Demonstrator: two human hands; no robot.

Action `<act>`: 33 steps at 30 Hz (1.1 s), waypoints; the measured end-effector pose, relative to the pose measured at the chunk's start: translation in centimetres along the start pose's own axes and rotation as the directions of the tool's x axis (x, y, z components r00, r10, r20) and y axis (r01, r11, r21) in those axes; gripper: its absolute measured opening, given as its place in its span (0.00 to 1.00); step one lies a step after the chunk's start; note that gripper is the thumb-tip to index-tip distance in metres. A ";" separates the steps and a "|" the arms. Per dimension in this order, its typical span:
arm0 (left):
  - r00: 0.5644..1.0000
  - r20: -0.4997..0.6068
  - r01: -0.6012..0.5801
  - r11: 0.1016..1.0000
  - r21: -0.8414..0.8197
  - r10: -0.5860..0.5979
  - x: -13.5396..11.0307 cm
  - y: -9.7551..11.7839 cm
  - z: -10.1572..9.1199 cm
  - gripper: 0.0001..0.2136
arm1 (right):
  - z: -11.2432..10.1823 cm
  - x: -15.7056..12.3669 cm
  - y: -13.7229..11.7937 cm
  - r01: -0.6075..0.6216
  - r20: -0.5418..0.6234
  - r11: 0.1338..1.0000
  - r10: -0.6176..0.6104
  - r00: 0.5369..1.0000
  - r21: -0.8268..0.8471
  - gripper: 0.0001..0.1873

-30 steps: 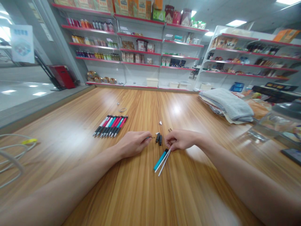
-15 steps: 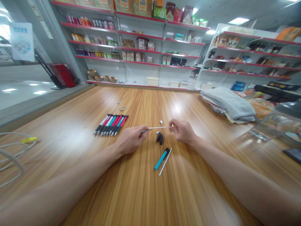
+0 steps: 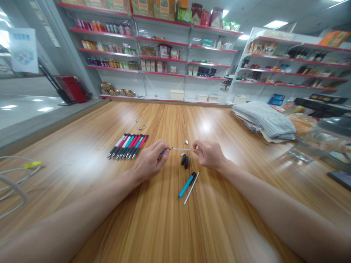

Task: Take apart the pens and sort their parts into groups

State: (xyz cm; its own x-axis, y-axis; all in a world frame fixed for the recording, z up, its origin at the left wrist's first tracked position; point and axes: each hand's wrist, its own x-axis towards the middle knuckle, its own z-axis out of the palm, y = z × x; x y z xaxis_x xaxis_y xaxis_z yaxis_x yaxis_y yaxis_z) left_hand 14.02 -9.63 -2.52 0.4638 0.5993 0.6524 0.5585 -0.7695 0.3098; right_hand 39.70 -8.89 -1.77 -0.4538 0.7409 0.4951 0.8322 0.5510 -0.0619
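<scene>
My left hand (image 3: 150, 160) is closed around a blue pen barrel (image 3: 162, 152), mostly hidden by the fingers. A thin white pen refill (image 3: 181, 149) stretches level from the barrel's end to my right hand (image 3: 210, 153), whose thumb and fingers pinch its far end. Just below the refill lie black pen grips (image 3: 186, 162) with a small white piece beside them. Small silver pen tips (image 3: 187, 142) sit behind it. Nearer to me are another blue pen barrel (image 3: 186, 185) with a black end and a loose white refill (image 3: 192, 188).
Several assembled pens (image 3: 127, 146) lie in a row left of my hands. Behind them is a small ring of wire (image 3: 142, 127). Folded cloths (image 3: 264, 118) and a clear container (image 3: 315, 140) stand right; a white cable (image 3: 16, 179) lies left. Stocked shelves (image 3: 164, 73) rise behind the table.
Both hands have shifted slightly left, partly with the whole view. The gap between them is a little smaller, and the refill still spans it. The loose parts lie as before.
</scene>
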 end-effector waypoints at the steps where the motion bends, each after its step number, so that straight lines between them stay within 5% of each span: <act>1: 0.999 0.047 -0.002 1.000 0.008 0.002 0.0 0.1 0.0 0.06 | 0.0 0.0 -0.1 0.001 0.001 1.000 -0.001 1.000 -0.006 0.05; 5: 0.974 0.224 -0.046 0.999 0.021 0.040 -0.1 0.4 0.0 0.07 | -0.2 0.1 -0.5 0.042 -0.022 0.999 -0.043 0.999 -0.034 0.04; 15: 0.954 0.288 -0.098 0.995 0.018 0.088 -0.2 0.9 0.5 0.09 | -0.4 0.7 -3.5 0.322 -0.075 0.947 -0.321 0.944 -0.005 0.09; 22: 0.940 0.322 -0.111 0.994 -0.018 0.111 -0.1 0.9 0.6 0.08 | 0.1 0.8 -3.2 0.346 -0.129 0.929 -0.331 0.935 0.128 0.09; 33: 0.905 0.407 -0.190 0.973 0.132 0.121 0.0 0.6 0.2 0.11 | 1.7 0.9 -1.1 0.240 0.040 0.945 -0.254 0.966 0.221 0.09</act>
State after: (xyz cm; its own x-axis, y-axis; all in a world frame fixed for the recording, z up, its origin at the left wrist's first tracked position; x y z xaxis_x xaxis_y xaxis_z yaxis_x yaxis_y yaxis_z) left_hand 14.52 -10.10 -2.48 0.7676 0.5393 0.3464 0.5464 -0.8331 0.0860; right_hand 37.83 -8.19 -2.74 -0.6629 0.5914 0.4591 0.6077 0.7832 -0.1315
